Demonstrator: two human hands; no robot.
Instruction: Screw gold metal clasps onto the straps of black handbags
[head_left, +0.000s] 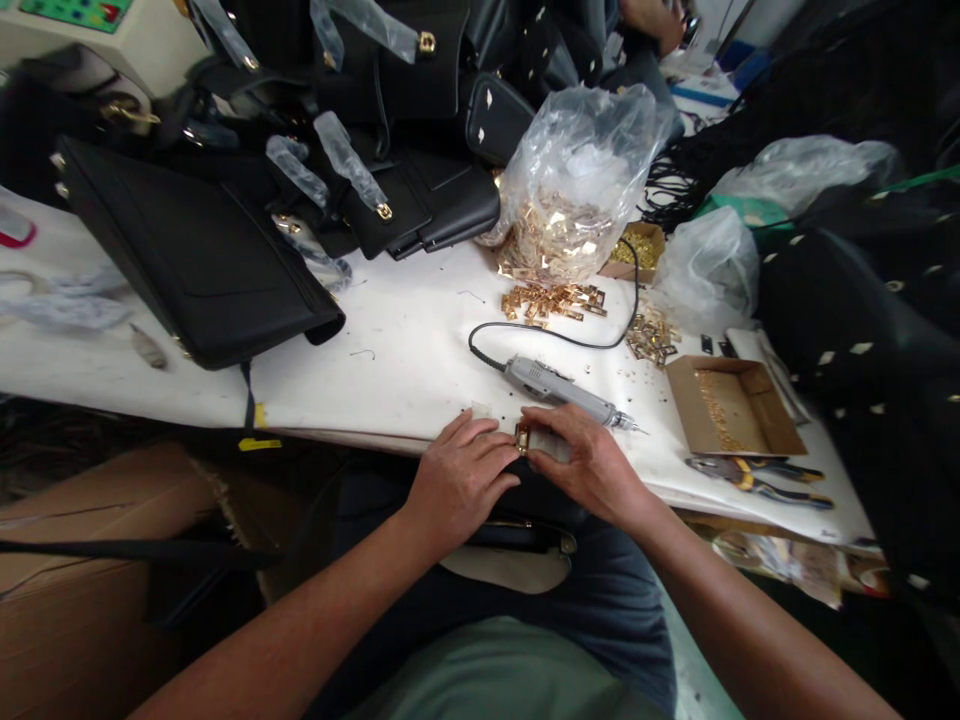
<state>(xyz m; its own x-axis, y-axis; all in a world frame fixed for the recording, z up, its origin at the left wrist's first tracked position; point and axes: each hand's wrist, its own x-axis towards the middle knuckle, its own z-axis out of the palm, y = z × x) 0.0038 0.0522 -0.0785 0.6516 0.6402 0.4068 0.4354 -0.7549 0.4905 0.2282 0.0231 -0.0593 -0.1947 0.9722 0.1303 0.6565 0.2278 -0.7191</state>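
A black handbag [529,535] with a pale lining rests on my lap at the table's edge, its opening towards me. On its far side sits a small gold metal clasp [522,438]. My right hand [589,455] pinches this clasp between thumb and fingers, with clear film beside it. From the other side my left hand [461,475] grips the handbag, its fingertips close to the clasp; what lies beneath the palm is hidden. Just beyond the hands lies a grey electric screwdriver [562,390], its bit pointing right and its cord curling away.
Loose gold fittings [551,300] lie before a clear plastic bag [577,190] full of more. At right are a cardboard box [735,405] with small parts and yellow-black pliers [761,478]. Black handbags [195,260] crowd the left and back of the white table [405,350].
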